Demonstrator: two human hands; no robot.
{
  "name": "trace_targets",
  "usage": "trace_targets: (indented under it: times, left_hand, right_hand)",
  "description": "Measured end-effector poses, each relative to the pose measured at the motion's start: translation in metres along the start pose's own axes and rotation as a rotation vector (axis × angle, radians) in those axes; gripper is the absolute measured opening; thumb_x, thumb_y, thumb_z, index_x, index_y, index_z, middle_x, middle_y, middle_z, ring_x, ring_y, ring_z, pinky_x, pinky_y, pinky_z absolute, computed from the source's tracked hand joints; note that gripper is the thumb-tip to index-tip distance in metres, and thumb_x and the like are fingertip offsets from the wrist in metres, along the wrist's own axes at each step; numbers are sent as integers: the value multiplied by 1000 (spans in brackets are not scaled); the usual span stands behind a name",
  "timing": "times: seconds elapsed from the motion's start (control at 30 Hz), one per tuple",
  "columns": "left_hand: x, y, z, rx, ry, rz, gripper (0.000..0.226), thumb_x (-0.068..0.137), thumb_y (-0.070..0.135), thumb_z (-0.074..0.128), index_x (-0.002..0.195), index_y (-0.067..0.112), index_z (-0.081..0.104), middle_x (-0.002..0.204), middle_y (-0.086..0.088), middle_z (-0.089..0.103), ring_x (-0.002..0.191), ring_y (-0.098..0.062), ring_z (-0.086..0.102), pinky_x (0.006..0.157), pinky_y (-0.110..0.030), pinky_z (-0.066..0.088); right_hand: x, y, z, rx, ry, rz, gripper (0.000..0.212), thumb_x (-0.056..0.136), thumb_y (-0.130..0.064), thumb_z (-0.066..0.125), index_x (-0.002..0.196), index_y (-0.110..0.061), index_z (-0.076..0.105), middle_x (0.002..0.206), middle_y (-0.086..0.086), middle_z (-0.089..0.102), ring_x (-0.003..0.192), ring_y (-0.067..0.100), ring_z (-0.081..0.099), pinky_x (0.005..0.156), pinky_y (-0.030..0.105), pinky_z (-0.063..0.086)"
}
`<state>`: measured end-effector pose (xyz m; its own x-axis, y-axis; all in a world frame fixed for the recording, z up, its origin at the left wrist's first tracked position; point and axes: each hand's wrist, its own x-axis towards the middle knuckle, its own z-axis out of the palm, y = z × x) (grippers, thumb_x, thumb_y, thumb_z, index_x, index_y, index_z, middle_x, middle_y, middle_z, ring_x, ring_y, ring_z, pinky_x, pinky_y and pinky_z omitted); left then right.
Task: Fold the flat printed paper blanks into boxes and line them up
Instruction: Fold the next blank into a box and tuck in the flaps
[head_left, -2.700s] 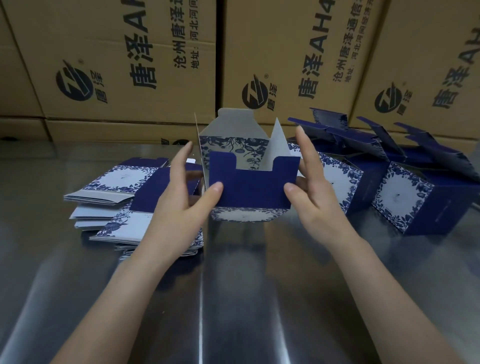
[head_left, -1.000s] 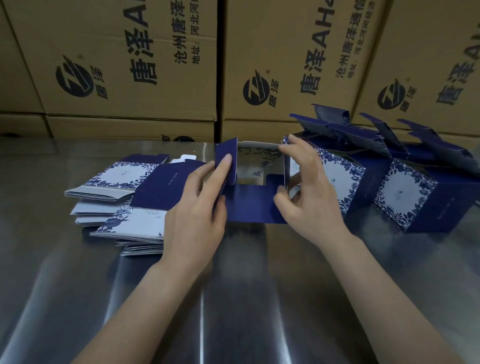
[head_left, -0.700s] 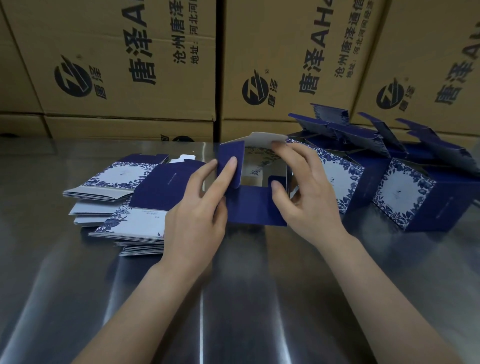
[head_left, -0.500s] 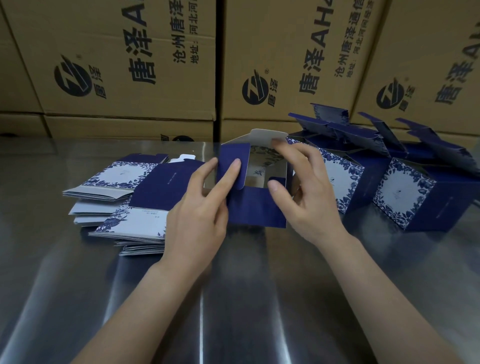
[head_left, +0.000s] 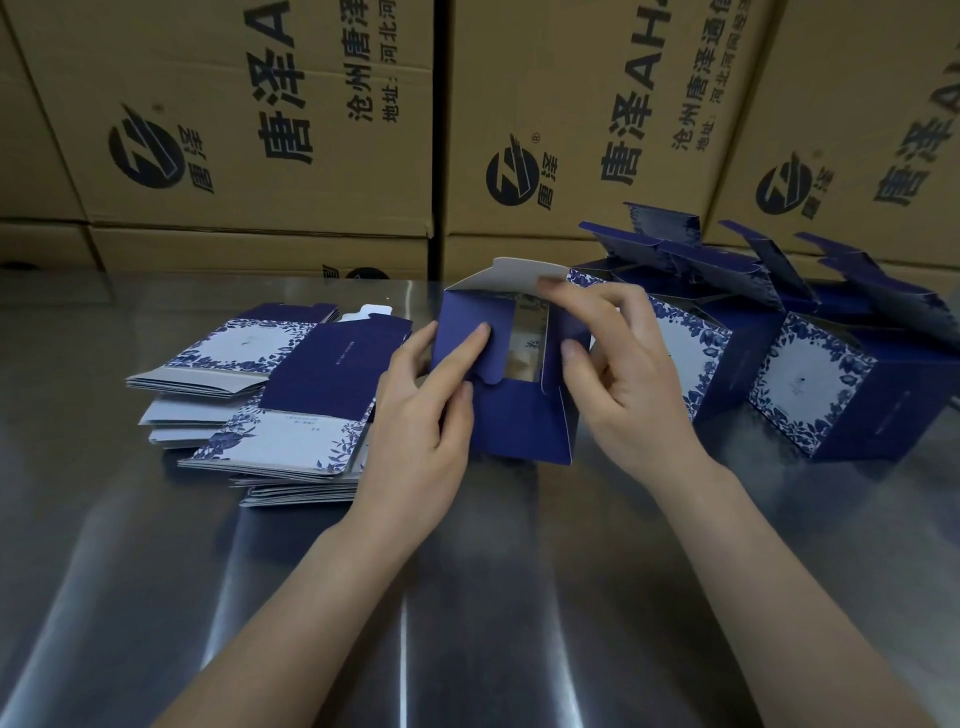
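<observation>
Left flap (head_left: 470, 338) folded further inward, box (head_left: 519, 421) half closed

Legible markings: brown cartons only.

The left carton (head_left: 234, 130), middle carton (head_left: 571, 93) and right carton (head_left: 857, 104) each show a round black logo (head_left: 511, 176) with "唐泽", then large "唐泽 A…", cut off. The middle carton adds "沧州唐泽通信…" and "地址:河北河间…". The print on the flat blanks (head_left: 332, 374) is too small to read.
</observation>
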<state>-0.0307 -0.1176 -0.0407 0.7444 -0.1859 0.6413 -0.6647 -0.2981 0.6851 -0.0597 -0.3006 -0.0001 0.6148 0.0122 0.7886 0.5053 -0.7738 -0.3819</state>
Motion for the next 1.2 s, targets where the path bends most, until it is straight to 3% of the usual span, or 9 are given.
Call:
trace_targets:
  times: [0.27,0.5,0.67,0.73,0.8,0.87,0.97,1.07,1.2]
  left_hand:
    - [0,2,2,-16,17,0,46,100,11,53,135,41,47,144,1,35,128,-22,42,108,-45,39]
    - [1,4,2,-80,84,-18,43,100,11,52,124,47,52,136,1,38,123,-11,44,108,-34,39]
    - [3,2,0,-131,139,-46,46,97,9,57,120,48,55,128,7,44,119,0,47,101,-25,44]
    - [3,4,-1,-207,159,-79,48,94,9,63,121,48,56,124,15,48,108,10,50,87,-11,44]
    - [4,4,-2,-325,184,-125,52,90,8,68,121,47,54,122,18,54,106,7,56,81,-10,46]
    - [5,3,-1,-395,213,-170,59,86,8,73,128,42,49,123,18,57,105,2,60,78,-10,48]
    - [6,0,3,-446,184,-276,70,86,15,74,144,34,40,135,15,52,114,1,57,86,-14,51]
    - [8,-3,6,-542,92,-365,66,92,24,68,150,29,38,149,10,45,132,-4,47,107,-33,46]
    - [11,0,9,-646,73,-366,46,100,31,55,146,29,46,136,10,60,123,-6,58,99,-28,51]
  right_hand:
    - [-1,3,-1,-30,11,-24,42,94,-29,45,134,-40,46,119,-9,42,65,4,47,64,36,48]
    - [-2,7,5,57,66,-56,46,90,-13,60,129,-34,45,123,-10,44,74,-7,43,71,23,41]
    - [-4,3,18,454,254,281,67,80,-5,75,127,-37,40,125,-5,54,49,12,41,65,20,45]
    - [-3,1,21,554,305,444,63,81,-8,76,131,-32,46,120,-3,58,58,15,45,71,26,52]
    - [-2,1,24,505,286,521,45,85,-16,74,126,-25,60,113,-1,61,71,20,47,81,42,53]
    - [-3,1,26,484,261,545,35,89,-20,70,124,-19,67,109,2,61,79,18,52,84,43,52]
    - [-4,-2,30,614,268,610,32,93,-20,64,125,-19,67,116,1,67,102,17,65,95,42,53]
    - [-4,-4,34,774,283,651,27,96,-19,61,122,-24,68,116,-5,72,111,15,66,99,41,52]
    - [-8,-5,43,771,343,652,31,98,-22,58,128,-18,63,124,-9,67,118,7,61,105,39,48]
